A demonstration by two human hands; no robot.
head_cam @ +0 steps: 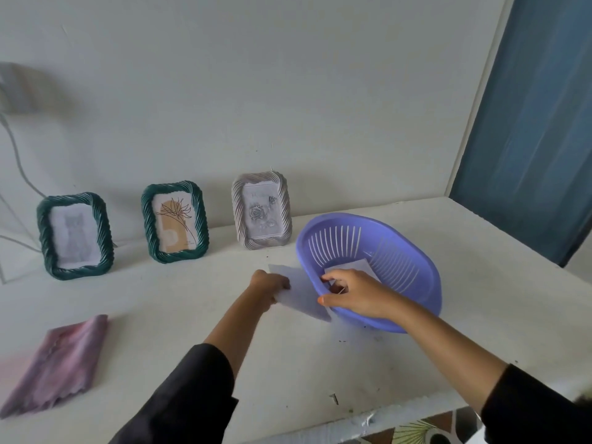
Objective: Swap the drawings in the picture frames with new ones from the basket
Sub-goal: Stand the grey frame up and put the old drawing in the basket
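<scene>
Three picture frames stand against the wall: a green frame (75, 235) with a pale cat drawing, a green frame (175, 222) with an orange flower drawing, and a grey frame (261, 210) with a rose drawing. A purple slotted basket (400, 251) sits to the right, with a white sheet (355, 266) inside it. My left hand (268, 285) grips a white sheet of paper (304, 294) just left of the basket. My right hand (355, 291) rests over the basket's near rim, fingers curled on it.
A folded pink cloth (61, 363) lies at the front left of the white table (480, 315). A blue curtain (531, 123) hangs at the right. A grey cable (19, 155) runs down the wall on the left.
</scene>
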